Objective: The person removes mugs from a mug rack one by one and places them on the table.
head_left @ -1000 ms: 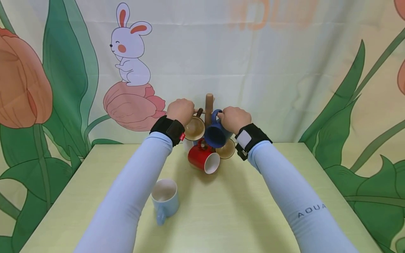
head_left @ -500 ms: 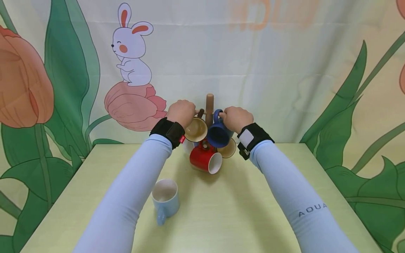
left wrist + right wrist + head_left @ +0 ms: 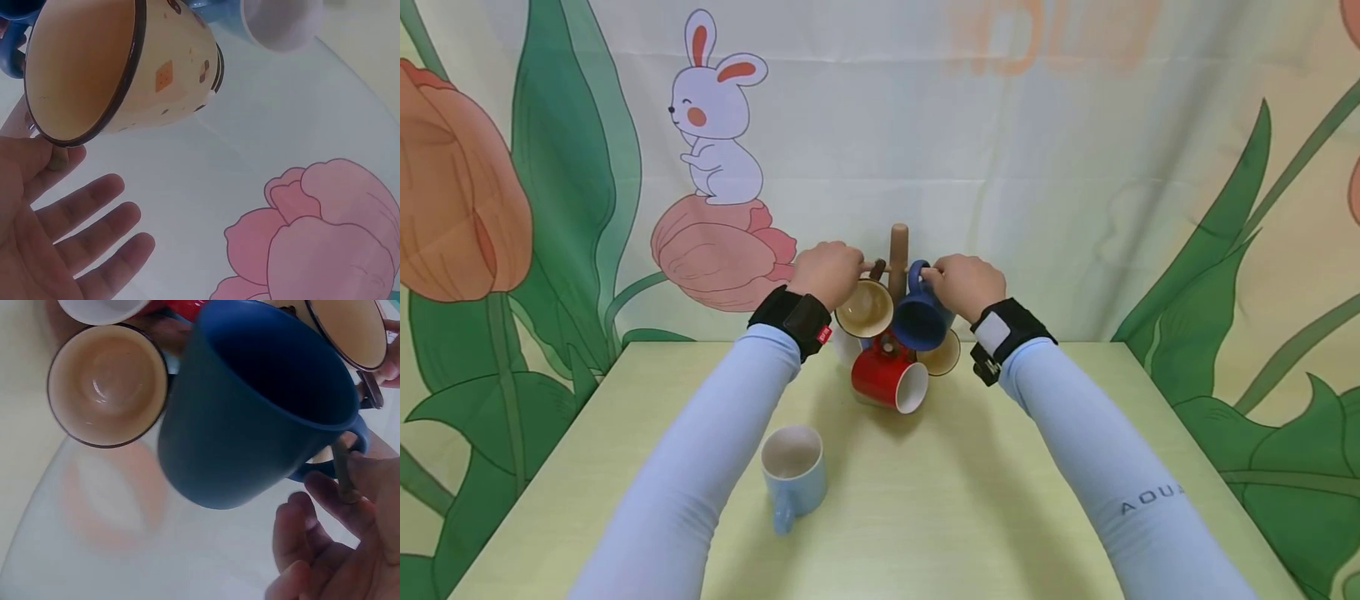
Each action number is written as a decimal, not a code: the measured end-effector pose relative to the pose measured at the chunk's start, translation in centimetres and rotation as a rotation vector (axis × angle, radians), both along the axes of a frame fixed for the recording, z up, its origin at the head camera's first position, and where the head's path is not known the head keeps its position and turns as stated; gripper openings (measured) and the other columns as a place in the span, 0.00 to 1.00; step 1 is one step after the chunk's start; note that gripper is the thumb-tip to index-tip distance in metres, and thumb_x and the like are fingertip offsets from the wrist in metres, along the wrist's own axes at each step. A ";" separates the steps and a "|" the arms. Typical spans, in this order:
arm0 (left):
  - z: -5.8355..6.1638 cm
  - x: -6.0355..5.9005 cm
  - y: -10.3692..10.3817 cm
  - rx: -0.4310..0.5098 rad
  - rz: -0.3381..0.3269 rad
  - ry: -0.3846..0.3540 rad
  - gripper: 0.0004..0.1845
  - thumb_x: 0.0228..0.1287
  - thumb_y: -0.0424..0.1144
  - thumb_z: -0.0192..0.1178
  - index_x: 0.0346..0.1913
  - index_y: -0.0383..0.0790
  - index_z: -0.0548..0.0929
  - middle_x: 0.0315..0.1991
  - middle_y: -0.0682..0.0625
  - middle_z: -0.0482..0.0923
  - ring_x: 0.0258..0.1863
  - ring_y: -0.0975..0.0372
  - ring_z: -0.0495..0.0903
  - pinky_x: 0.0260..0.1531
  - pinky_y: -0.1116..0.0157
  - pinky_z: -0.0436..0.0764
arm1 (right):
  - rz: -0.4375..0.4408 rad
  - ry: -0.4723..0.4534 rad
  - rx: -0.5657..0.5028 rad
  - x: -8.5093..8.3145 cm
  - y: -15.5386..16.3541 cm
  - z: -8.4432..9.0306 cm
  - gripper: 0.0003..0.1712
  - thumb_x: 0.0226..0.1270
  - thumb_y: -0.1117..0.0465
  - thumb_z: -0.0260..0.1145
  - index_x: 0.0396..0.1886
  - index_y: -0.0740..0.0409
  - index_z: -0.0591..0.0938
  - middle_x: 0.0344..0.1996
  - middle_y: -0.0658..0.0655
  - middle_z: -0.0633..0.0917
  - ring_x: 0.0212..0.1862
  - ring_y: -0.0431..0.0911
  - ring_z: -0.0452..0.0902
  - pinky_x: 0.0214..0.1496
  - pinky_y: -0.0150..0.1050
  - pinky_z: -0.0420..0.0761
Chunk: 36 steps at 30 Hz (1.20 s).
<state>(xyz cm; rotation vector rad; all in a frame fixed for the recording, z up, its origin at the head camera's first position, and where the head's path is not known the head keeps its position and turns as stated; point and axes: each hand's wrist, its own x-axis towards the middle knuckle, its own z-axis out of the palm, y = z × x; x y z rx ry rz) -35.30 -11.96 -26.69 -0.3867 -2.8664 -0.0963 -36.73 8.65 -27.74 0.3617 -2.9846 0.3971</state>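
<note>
The person is reaching both arms across the yellow-green table point(image 3: 1075, 533) to a wooden mug tree point(image 3: 898, 243) standing at 12 o'clock, against the printed backdrop.

The left hand point(image 3: 829, 271) is sitting at the 9 o'clock side of the post. From the left wrist camera, its fingers point(image 3: 94, 225) are lying straight and spread, holding nothing; the thumb side is just touching the rim of the cream speckled mug point(image 3: 119, 65), which is hanging tilted, mouth toward the person.

The right hand point(image 3: 964, 282) is at the 3 o'clock side, at the handle of the dark blue mug point(image 3: 917, 318). From the right wrist camera, its fingers point(image 3: 325, 506) are curling about the handle point(image 3: 350, 447) and the peg running through it, so this hand is gripping the mug there.

Below these, a red mug point(image 3: 889, 379) with white inside is hanging at 6 o'clock of the post, and a second cream mug point(image 3: 942, 355) is hanging at 4 o'clock.

A light blue mug point(image 3: 793, 472) is standing upright on the table, well apart from the tree, at about 7 o'clock from it.
</note>
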 end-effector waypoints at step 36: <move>-7.1 6.9 -6.6 0.025 0.094 -0.281 0.45 0.58 0.61 0.66 0.71 0.36 0.67 0.63 0.30 0.69 0.62 0.38 0.69 0.55 0.38 0.72 | 0.112 0.410 -0.174 0.6 3.7 -11.9 0.54 0.53 0.48 0.78 0.76 0.58 0.61 0.69 0.65 0.68 0.65 0.62 0.69 0.60 0.61 0.73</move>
